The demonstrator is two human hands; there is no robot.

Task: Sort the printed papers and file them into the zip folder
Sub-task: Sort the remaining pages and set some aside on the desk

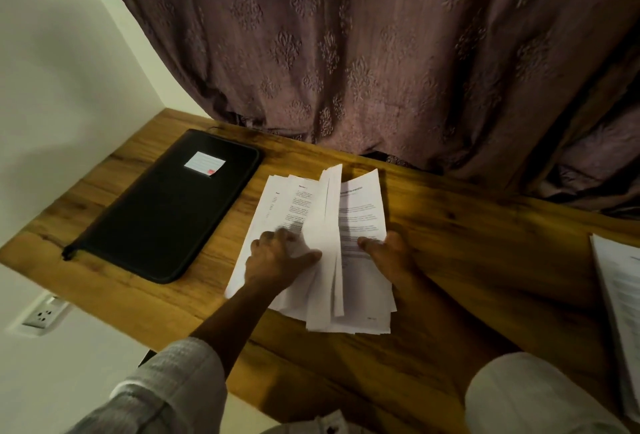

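Note:
A stack of printed papers (360, 212) lies in the middle of the wooden table (467, 243), split open like a book. My left hand (280, 257) holds the raised sheets at the split, thumb against them, fingers curled over the left part. My right hand (388, 250) grips the right part of the stack, its thumb lying on the top printed page. A black zip folder (166, 212) with a white label lies flat and zipped shut on the table to the left of the papers.
A second pile of printed sheets (620, 302) sits at the table's right edge. A brown patterned curtain (363, 53) hangs behind the table. A white wall with a socket (45, 312) is on the left.

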